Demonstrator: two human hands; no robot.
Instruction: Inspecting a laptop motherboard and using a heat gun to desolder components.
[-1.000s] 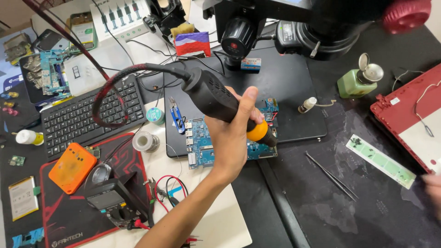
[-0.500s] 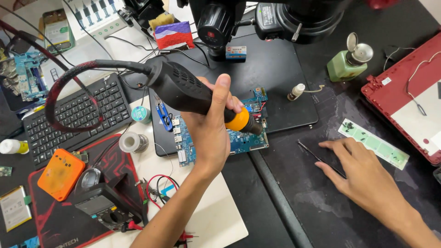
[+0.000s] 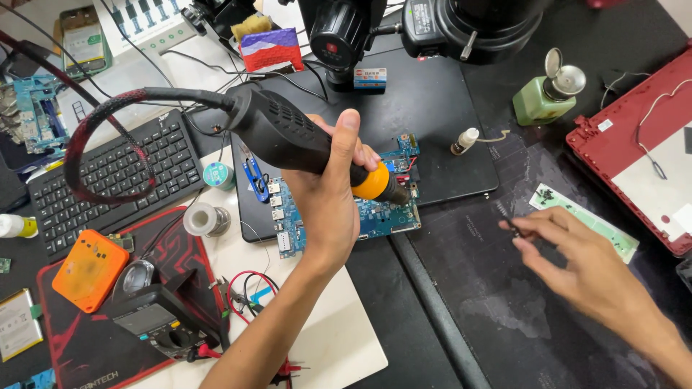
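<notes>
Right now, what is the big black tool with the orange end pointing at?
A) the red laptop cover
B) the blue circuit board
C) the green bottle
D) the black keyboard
B: the left hand holds the black tool in its grip, and the tool's orange end sits right over the blue circuit board, far from the other three things.

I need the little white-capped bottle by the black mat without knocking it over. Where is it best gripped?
Take the small bottle by its body below the white cap, fingers coming from the right, where the mat is bare. It stands upright and narrow, and a thin tube trails from its top, so avoid the cap.
</notes>
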